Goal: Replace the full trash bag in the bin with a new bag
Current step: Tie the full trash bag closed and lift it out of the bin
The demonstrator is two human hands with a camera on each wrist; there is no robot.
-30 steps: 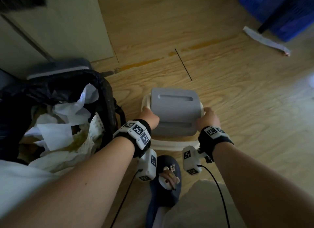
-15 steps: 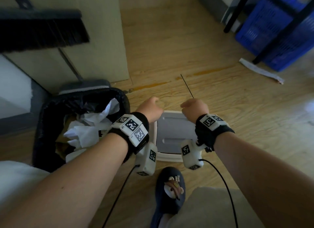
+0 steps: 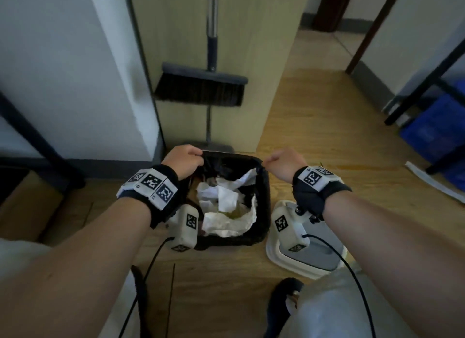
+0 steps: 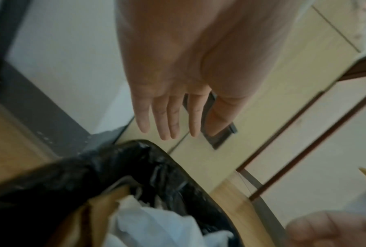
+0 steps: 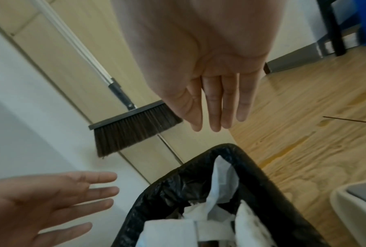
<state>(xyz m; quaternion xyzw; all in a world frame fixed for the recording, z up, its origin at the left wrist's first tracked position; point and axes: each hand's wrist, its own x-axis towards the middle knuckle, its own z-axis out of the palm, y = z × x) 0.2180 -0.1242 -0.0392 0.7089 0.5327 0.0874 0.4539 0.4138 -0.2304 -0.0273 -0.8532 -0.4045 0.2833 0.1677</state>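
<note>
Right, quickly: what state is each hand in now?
Left hand: open, fingers straight, above the bag.
Right hand: open, fingers straight, above the bag.

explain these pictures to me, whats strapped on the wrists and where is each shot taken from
No robot here: a person wears three cameras. The big picture comes from the head; the other two come from the white boxes under each wrist, looking along the fingers. The left hand and right hand reach over the far corners of a black trash bag full of crumpled paper. In the wrist pictures the fingers are straight and hold nothing. The bin's lid lies on the floor beside it; a broom hangs behind.
</note>
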